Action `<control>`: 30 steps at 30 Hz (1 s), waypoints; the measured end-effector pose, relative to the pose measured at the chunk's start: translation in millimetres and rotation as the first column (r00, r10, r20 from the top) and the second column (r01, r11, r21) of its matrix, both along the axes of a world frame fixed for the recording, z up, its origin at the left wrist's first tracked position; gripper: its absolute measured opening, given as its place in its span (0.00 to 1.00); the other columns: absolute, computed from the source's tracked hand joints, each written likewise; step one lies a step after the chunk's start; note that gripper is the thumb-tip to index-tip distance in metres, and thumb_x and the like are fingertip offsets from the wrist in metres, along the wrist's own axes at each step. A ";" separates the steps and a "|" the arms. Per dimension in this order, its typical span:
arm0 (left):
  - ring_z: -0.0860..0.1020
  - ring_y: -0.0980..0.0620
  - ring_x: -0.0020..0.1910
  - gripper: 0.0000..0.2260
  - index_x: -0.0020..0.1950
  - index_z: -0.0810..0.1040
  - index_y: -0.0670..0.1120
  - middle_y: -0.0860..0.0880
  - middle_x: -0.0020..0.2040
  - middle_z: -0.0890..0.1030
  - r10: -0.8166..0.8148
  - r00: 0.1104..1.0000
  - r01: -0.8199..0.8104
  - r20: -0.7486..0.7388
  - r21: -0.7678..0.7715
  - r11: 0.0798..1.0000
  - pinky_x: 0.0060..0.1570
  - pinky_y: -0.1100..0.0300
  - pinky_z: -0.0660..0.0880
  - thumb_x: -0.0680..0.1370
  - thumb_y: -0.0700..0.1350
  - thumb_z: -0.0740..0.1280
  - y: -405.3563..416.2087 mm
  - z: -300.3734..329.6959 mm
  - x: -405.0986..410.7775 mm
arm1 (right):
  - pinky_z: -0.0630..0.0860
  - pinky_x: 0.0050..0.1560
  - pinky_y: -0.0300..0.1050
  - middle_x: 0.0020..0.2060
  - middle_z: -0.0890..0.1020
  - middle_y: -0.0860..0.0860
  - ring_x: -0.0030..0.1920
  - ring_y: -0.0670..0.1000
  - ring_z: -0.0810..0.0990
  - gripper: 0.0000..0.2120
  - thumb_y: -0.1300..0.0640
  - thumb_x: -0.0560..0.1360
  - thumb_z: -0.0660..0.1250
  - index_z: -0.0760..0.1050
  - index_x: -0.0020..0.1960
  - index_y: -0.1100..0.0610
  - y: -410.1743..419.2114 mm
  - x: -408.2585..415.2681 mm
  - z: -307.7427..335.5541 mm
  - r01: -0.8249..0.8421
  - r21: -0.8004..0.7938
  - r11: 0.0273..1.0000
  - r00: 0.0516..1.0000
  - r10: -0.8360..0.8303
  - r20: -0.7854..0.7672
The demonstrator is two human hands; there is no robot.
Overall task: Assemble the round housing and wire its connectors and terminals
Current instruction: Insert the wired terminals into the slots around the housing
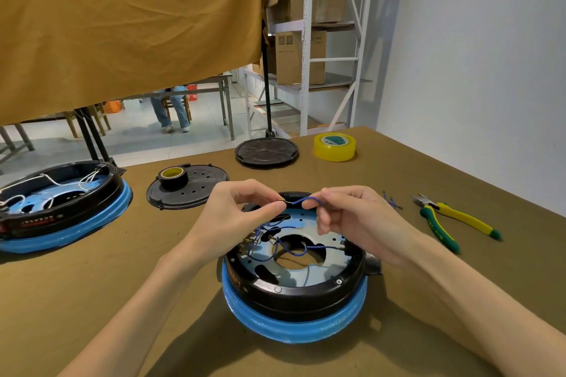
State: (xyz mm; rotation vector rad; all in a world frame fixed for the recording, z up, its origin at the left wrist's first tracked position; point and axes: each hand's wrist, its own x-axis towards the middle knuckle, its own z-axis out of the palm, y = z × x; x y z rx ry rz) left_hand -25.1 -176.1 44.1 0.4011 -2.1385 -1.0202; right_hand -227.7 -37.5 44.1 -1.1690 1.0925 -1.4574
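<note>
Nearest on the tabletop (pixel 428 162), the round housing (pixel 294 294) holds blue leads (tangled). Above it, left hand (pixel 235 217) and right hand (pixel 352 217) pinch a blue wire (pixel 301 201). Pliers (pixel 450 222) lie right.

Evenly and softly lit, fairly bright, daylight seeming to come from the upper left. Soft shadows thrown toward the viewer beneath the round housing (pixel 294 294) on the counter (pixel 92 300). Straight lines bowed at the edges by the wide lens. Slight softness throughout; no glare.
</note>
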 end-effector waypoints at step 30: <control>0.86 0.56 0.48 0.07 0.53 0.89 0.50 0.54 0.46 0.89 -0.082 0.997 0.081 0.003 0.080 0.993 0.47 0.68 0.79 0.76 0.42 0.77 8.2 9.2 2.2 | 0.81 0.51 0.52 0.44 0.86 0.63 0.44 0.58 0.85 0.07 0.66 0.82 0.65 0.79 0.56 0.67 8.6 -3.3 6.0 0.088 0.049 0.995 0.971 -0.074 -0.229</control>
